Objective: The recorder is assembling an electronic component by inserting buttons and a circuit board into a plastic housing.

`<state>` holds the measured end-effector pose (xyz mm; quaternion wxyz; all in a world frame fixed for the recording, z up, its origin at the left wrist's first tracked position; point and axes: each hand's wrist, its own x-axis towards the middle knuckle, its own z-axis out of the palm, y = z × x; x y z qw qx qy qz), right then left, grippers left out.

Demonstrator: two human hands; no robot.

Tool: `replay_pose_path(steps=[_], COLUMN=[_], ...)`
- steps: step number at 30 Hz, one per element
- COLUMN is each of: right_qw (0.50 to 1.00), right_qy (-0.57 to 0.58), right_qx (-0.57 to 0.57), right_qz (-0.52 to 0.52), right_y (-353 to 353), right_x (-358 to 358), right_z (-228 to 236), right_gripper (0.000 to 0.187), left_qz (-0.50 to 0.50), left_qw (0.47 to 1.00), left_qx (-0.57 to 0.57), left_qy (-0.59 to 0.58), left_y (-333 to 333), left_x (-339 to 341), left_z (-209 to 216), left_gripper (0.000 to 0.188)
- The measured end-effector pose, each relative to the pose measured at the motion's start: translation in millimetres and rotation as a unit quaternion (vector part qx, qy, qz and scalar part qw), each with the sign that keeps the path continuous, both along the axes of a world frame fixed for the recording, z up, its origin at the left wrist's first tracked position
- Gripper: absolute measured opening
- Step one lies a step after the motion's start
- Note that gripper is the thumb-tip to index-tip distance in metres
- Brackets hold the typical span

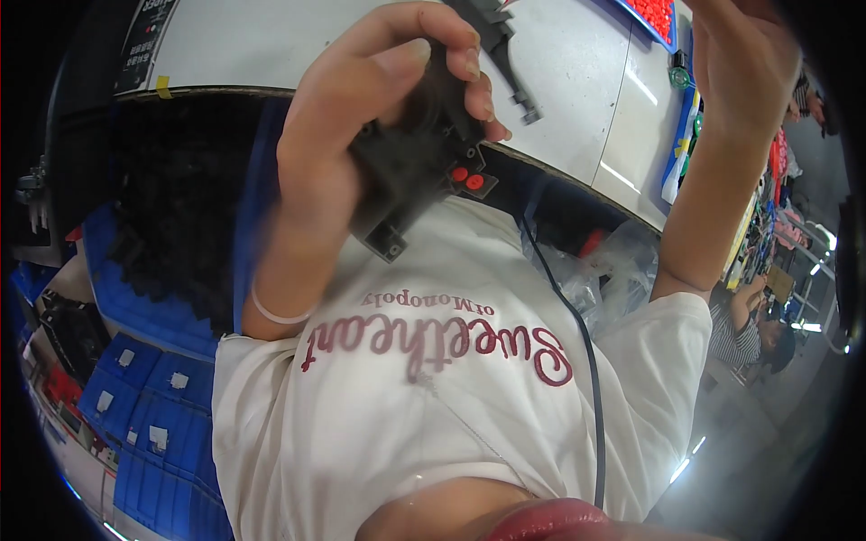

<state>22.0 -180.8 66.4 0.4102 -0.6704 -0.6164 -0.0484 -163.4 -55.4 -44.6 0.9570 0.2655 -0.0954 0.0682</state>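
Observation:
My left hand [347, 108] is closed around a black plastic housing [401, 180], held up over the front edge of the worktable. Two small round red buttons [467, 178] sit at one corner of the housing. Just beyond my fingers, a second long black plastic part [505, 59] shows over the white tabletop; whether it joins the held piece I cannot tell. My right hand [749, 63] is raised at the upper right, close to the trays there. Its fingers run out of the picture at the top, so what they do is hidden.
A blue tray of small red parts [651, 16] stands at the far right of the white worktable [234, 54]. Left of me is a blue bin [144, 311] heaped with black parts, with blue crates [162, 406] nearby. Clear plastic bags [622, 266] lie under the table edge. Another person [753, 329] is at right.

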Motion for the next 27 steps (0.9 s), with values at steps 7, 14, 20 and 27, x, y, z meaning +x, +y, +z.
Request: replay_pose_path(steps=[7,14,20,27], right_qw=[0.937,0.932,0.916,0.960], right_qy=[0.285,-0.118,0.079,-0.055], right_qx=[-0.076,-0.176,-0.347,-0.220], right_qz=[-0.188,-0.293,-0.186,-0.166], right_y=[-35,-24,-11,-43], right_x=[13,-29,-72,-85], right_z=[-49,-37,-29,-84], right_gripper=[0.024,0.024,0.035,0.044], left_qz=[0.011,0.024,0.055,0.146], left_qw=[1.000,1.000,0.998,0.983], left_qx=[-0.010,0.002,0.010,0.112], left_qy=[0.019,0.009,0.005,-0.021], left_y=[11,24,27,40], left_x=[-3,-3,-1,-13], left_z=[-5,-11,-7,-9], left_gripper=[0.038,0.039,0.040,0.041])
